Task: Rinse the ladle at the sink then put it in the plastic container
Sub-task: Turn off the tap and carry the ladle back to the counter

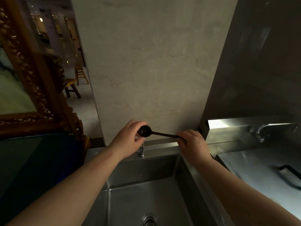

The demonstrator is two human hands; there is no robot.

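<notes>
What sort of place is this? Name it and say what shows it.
Probably a restaurant's back kitchen: a deep stainless steel sink with a tap, a steel counter beside it, and wooden stools in a room beyond.

A restaurant's back kitchen, beside its dining room.

A deep stainless steel sink (146, 190) with a small faucet (141, 150) sat against a plain wall, flanked by a stainless counter (254, 170). To the left, an opening showed wooden stools (72, 88) on a pale floor and a carved gilt picture frame (35, 88).
</notes>
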